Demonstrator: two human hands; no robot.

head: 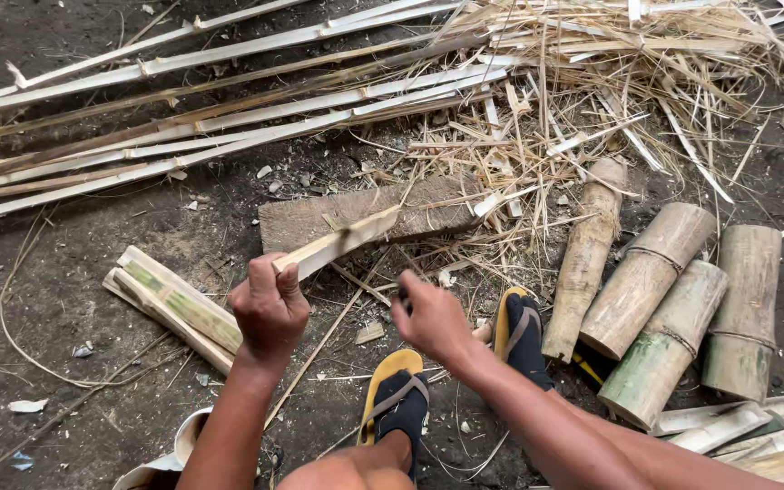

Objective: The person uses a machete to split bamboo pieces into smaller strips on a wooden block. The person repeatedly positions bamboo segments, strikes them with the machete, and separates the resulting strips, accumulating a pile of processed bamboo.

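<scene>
Above wooden block (369,220): left hand (269,308) fist-tight on bamboo strip (338,243); right hand (430,318) curled closed, contents hidden.

right hand (430,318): grip contents hidden (fingers curled) | long bamboo strips (183,136): cut off at left edge

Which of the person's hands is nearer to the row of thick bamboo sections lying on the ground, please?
The right hand is nearer: the thick bamboo sections lie just to its right, beyond the sandalled foot. The left hand is farther left, gripping a split bamboo piece.
</scene>
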